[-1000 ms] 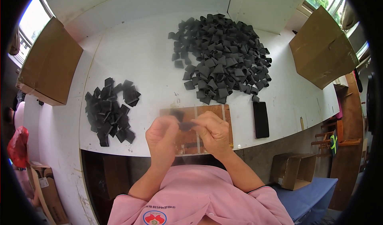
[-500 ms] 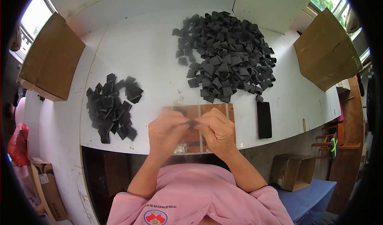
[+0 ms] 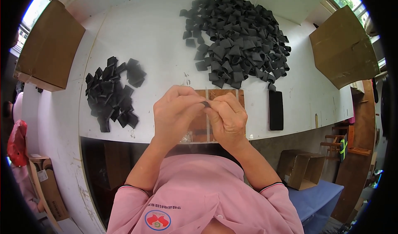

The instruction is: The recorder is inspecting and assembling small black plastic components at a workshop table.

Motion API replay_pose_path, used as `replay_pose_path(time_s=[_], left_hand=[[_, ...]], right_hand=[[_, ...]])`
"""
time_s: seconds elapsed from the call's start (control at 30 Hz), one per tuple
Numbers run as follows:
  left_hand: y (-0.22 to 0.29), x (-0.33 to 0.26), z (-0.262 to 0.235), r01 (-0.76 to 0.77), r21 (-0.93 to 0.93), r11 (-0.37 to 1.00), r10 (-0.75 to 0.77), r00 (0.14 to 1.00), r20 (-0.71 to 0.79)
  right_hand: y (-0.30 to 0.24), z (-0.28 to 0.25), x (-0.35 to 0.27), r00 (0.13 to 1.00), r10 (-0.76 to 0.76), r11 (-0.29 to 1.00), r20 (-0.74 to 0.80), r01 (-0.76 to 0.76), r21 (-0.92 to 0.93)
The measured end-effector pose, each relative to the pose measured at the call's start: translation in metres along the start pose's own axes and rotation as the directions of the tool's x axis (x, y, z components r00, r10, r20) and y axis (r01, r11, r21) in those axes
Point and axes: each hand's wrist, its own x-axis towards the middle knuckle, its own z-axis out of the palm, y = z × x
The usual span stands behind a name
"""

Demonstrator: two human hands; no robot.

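Observation:
Pinched between the fingertips of both hands is a small black fabric piece (image 3: 205,104), mostly covered by the fingers. My left hand (image 3: 174,114) closes on its left side, and my right hand (image 3: 228,118) grips the right side. Beneath them lies a brown board (image 3: 200,127) with pale strips across it, at the table's front edge. To the left sits a smaller pile of flat black pieces (image 3: 108,94). Farther back, right of centre, a large heap of black fabric loops (image 3: 238,39) spreads out, many curled open like short tubes.
A black phone-like slab (image 3: 275,110) lies right of the board on the white table (image 3: 141,31). Cardboard boxes stand at the left (image 3: 52,47) and right (image 3: 345,47) sides. Below the table's right edge, an open carton (image 3: 302,167) rests on a blue-covered surface (image 3: 317,201).
The view has tilted, so the table and piles sit higher in the picture. Both hands remain together over the board, still pinching the small black piece.

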Motion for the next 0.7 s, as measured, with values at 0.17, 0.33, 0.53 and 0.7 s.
replay_pose_path(time_s=[0.17, 0.33, 0.53, 0.7], left_hand=[[0.002, 0.008, 0.003, -0.079, 0.122, 0.989, 0.083, 0.996, -0.025], [-0.006, -0.006, 0.008, -0.144, 0.101, 0.984, 0.155, 0.981, -0.113], [-0.087, -0.01, 0.015, 0.063, 0.206, 0.976, -0.036, 0.99, -0.133], [-0.122, -0.017, 0.018, 0.177, 0.753, 0.633, -0.35, 0.934, 0.075]], right_hand=[[0.002, 0.0, 0.003, 0.977, 0.209, 0.959, 0.052, -0.215, 0.183], [-0.001, 0.005, -0.001, 0.998, 0.051, 0.994, -0.022, -0.048, 0.097], [-0.001, -0.022, 0.024, 0.81, 0.533, 0.601, 0.246, -0.567, 0.563], [0.05, -0.033, 0.043, 0.678, 0.735, 0.548, 0.012, -0.604, 0.579]])
